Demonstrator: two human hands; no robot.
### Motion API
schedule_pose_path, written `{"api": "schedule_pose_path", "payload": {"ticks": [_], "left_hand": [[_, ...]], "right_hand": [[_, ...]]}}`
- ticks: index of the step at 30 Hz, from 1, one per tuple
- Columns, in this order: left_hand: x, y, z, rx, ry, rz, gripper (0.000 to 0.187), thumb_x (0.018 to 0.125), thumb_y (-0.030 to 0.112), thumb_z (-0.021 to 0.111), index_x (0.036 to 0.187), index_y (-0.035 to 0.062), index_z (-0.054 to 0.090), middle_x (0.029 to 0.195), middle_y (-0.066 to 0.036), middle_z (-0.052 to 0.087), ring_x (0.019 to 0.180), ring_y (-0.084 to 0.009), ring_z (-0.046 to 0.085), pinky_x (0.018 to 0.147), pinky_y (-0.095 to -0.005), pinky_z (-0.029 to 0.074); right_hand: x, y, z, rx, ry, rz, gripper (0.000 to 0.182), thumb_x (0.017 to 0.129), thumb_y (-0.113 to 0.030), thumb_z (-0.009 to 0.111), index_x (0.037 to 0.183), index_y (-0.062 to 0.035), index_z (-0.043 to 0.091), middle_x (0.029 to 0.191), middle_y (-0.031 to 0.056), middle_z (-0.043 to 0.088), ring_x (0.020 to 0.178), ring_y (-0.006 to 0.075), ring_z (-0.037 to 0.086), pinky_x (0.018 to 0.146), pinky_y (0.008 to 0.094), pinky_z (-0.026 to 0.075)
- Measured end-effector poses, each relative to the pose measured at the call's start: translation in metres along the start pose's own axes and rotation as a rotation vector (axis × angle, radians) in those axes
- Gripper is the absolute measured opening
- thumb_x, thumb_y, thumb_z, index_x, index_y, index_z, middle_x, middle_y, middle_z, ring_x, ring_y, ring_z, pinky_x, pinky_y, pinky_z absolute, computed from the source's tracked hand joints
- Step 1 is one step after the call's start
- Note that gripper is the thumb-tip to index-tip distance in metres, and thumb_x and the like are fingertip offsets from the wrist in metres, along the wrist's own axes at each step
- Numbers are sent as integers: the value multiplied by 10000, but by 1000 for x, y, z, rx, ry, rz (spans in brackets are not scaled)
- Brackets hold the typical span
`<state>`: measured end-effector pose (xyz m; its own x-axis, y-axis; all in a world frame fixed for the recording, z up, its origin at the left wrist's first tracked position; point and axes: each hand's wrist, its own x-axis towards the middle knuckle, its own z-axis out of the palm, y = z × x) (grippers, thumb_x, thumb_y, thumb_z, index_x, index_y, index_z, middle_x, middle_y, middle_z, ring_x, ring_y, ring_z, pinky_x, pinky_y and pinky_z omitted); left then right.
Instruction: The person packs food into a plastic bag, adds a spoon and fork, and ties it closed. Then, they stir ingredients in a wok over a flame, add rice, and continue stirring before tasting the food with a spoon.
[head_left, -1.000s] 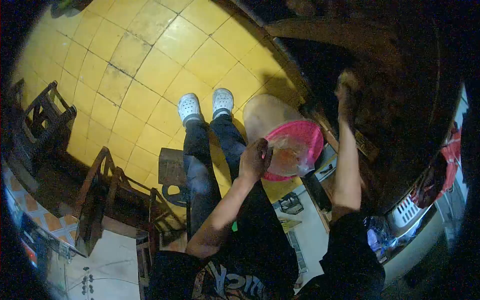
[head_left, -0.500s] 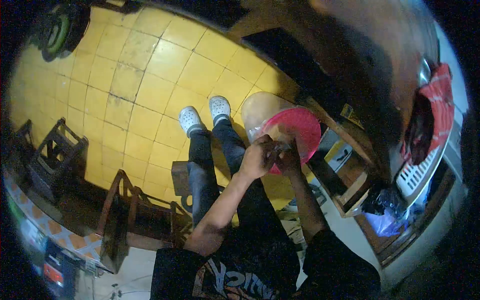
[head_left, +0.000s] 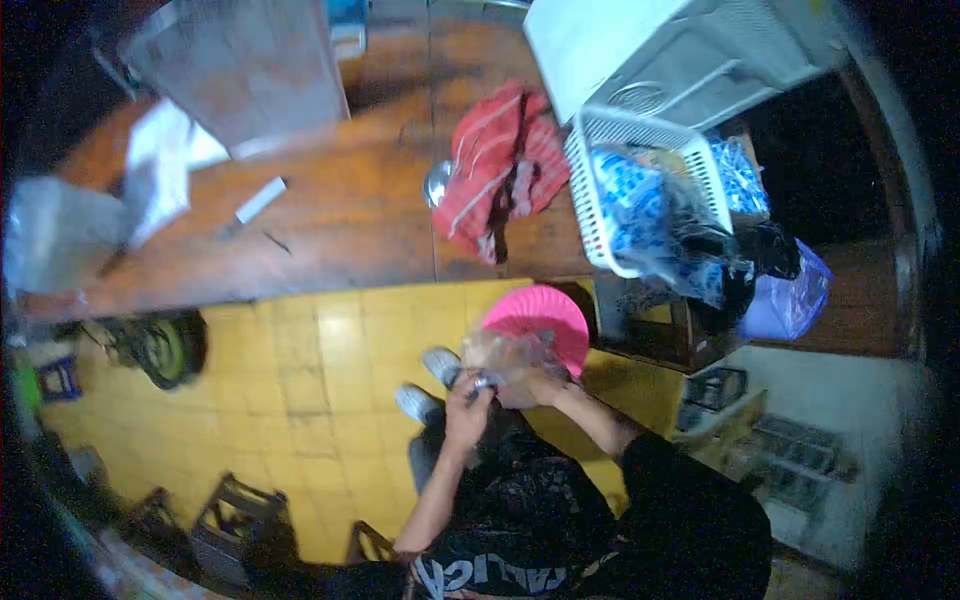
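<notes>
A clear plastic bag point(head_left: 510, 362), blurred, is between my two hands. My left hand point(head_left: 468, 405) is closed at the bag's left end, with something small and shiny at its fingers. At the right side of the bag is my right hand point(head_left: 548, 386), its fingers partly hidden by the plastic. Just beyond both hands, a round pink plate or basin point(head_left: 545, 308) with a ridged rim shows behind the bag. What the bag holds is too blurred to tell.
Ahead runs a wooden table point(head_left: 350, 230) bearing a red cloth point(head_left: 490, 170), a knife with a pale part point(head_left: 262, 200), papers and a white basket point(head_left: 590, 205) of packets. Dark stools point(head_left: 235, 520) stand lower left on the yellow floor. A purple bag point(head_left: 790, 295) lies right.
The view has swung up and to the right, bringing the tabletop into sight. My hands have drawn apart somewhat, and the clear bag now shows stretched between them.
</notes>
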<state>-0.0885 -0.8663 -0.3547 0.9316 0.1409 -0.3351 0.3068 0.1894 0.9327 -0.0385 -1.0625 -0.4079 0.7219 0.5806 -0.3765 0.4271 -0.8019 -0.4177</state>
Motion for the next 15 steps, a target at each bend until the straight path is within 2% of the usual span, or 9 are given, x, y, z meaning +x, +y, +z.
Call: {"api": "schedule_pose_path", "payload": {"ticks": [3,5,7,8,9,10,12,14,15], "left_hand": [[-12,57,-12,155,-96,150,137,808,20,492,875,-14,607,865,-58,585,835,-148,546,763,-259,436],[-23,93,-20,-301,-111,-163,158,839,47,468,896,-21,598,902,-64,605,837,-142,558,783,-273,437],[-31,128,-33,-294,-139,-114,154,840,59,462,865,-27,587,918,-92,618,865,-155,565,820,-290,424],[-37,149,-36,-303,-120,-67,148,835,56,463,845,-28,584,909,-105,619,867,-169,567,823,-294,421],[-44,166,-41,-315,-97,-19,143,830,53,465,824,-29,581,901,-118,620,869,-183,569,827,-297,419],[-49,175,-51,-262,-91,44,153,829,107,492,850,-14,584,860,-110,605,881,-224,574,817,-335,440],[-61,188,-70,-249,-14,152,180,837,148,497,801,-9,577,826,-122,590,850,-239,563,809,-344,434],[-72,211,-82,-249,77,201,200,839,171,501,778,-9,563,823,-132,579,835,-237,557,791,-335,431],[-78,221,-89,-254,114,223,209,839,182,505,771,-10,557,825,-136,574,831,-234,555,778,-329,431]], "right_hand": [[-31,-13,-23,-5,61,-109,326,754,-136,571,1063,-43,534,1102,172,548,995,302,540,832,379,445],[-32,-43,-56,7,119,-128,318,754,-135,568,1057,-42,538,1102,174,548,991,302,542,830,380,446],[-46,-88,-161,284,-83,-167,227,769,-146,540,977,-89,610,1037,178,597,940,284,594,764,387,471],[-53,-97,-197,372,46,-21,152,758,-162,524,805,-36,597,824,184,598,783,314,595,695,426,458],[-56,-84,-216,418,195,13,127,735,-127,516,767,-21,577,768,194,579,742,334,577,655,426,445],[-61,-81,-239,418,638,2,102,723,-87,507,770,-20,568,734,187,568,702,347,562,631,424,440],[-67,-59,-282,143,993,209,85,732,-37,499,776,-5,563,775,186,574,713,369,561,644,444,435],[-66,-29,-301,-44,844,517,136,722,-32,532,849,-2,572,852,192,591,822,377,574,719,432,465],[-59,-2,-293,-149,814,522,210,751,-58,520,954,-37,569,936,169,594,869,369,576,725,436,474]]}}
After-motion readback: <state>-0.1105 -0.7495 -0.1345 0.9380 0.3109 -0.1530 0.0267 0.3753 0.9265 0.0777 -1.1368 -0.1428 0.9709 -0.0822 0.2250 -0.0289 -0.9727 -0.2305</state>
